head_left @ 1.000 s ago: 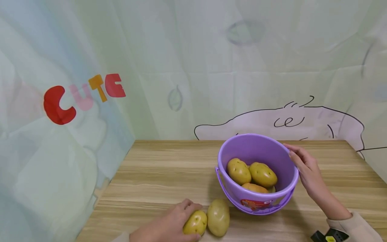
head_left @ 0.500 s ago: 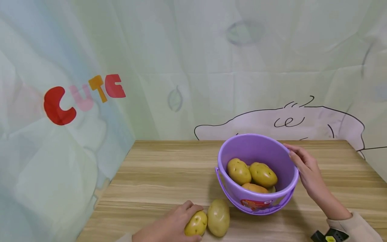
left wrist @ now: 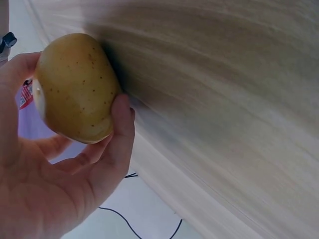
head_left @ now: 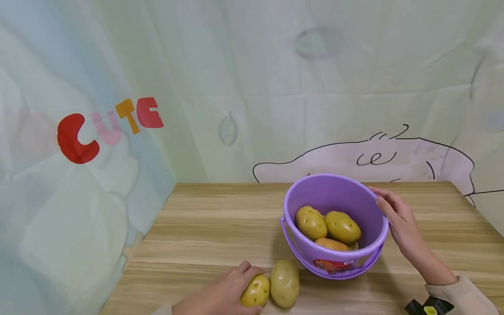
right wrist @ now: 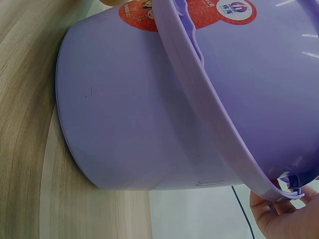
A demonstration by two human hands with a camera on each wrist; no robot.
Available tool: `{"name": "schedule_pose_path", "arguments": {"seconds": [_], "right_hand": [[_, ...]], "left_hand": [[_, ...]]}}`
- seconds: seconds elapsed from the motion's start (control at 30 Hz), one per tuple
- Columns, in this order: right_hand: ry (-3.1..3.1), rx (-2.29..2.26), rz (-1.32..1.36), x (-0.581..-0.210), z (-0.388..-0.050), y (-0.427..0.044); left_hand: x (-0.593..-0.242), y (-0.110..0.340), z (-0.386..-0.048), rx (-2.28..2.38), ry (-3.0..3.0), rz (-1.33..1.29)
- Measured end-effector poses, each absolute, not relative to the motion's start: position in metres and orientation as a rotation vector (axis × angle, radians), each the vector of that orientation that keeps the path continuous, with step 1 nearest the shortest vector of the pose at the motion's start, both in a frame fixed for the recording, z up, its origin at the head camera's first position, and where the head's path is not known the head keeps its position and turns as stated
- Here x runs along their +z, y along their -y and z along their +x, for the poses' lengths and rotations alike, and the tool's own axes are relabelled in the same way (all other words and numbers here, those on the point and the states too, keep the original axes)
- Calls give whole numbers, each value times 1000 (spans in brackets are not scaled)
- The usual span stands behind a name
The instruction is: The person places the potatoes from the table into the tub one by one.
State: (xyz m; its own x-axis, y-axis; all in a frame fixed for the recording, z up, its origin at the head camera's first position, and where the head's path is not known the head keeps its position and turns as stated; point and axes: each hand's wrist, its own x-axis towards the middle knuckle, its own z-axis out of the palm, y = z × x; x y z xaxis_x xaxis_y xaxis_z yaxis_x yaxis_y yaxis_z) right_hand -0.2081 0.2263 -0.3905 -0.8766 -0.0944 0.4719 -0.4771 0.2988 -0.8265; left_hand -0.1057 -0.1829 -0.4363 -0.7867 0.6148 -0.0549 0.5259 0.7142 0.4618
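My left hand (head_left: 228, 288) grips a yellow-brown potato (head_left: 257, 290) near the table's front edge. In the left wrist view, fingers and thumb curl around that potato (left wrist: 77, 89). Right beside it lies a second, paler potato (head_left: 285, 283) on the tabletop. A purple bucket (head_left: 334, 190) stands to the right, with several potatoes (head_left: 311, 222) inside; the lower ones are partly hidden. My right hand (head_left: 401, 223) holds the bucket's right rim, thumb and fingers at the edge. The right wrist view shows its fingers near the handle joint.
The wood-grain table (head_left: 212, 218) runs back to a printed cloth backdrop (head_left: 244, 87). The bucket's purple handle (head_left: 346, 274) hangs down along its front, over a red label (head_left: 332, 265). A black device (head_left: 430, 306) is on the right wrist.
My left hand has shifted very slightly to the right with the potato over the first half second. The right hand, the bucket and the other potatoes have stayed put.
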Motion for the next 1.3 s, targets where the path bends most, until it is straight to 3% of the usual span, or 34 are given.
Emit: {"name": "schedule_pose_path", "arguments": {"seconds": [0.5, 1.3], "right_hand": [[2234, 1615, 526, -390, -208, -227], [2232, 1621, 517, -391, -207, -226]], "left_hand": [[-424, 186, -106, 659, -2752, 852], [-391, 190, -127, 610, -2878, 986]]}}
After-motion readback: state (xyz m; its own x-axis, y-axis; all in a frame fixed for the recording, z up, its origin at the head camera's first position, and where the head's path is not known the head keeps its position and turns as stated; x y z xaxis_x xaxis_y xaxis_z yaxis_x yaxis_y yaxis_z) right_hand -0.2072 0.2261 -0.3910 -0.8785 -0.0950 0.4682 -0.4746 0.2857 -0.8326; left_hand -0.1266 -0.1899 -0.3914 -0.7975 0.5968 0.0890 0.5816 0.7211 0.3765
